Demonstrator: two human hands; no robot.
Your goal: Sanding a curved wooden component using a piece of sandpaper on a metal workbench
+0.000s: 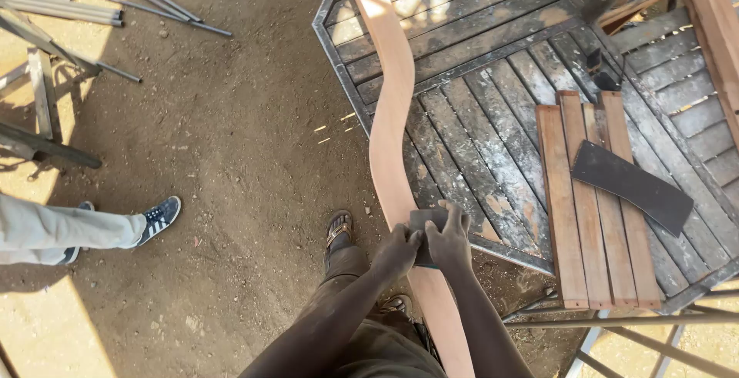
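Slatted grey metal-framed surface (462,108) fills the far right, carrying a long curved reddish wooden plank (391,116) that runs from far to near, apparently propped for working its edge. Both hands, left (396,251) and right (449,241), press a small dark abrasive sheet (425,220) wrapped over the plank's near stretch. No packages or labels show.

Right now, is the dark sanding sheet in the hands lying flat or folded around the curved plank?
Folded: the sanding sheet wraps over the curved plank, pinched by left hand and right hand.
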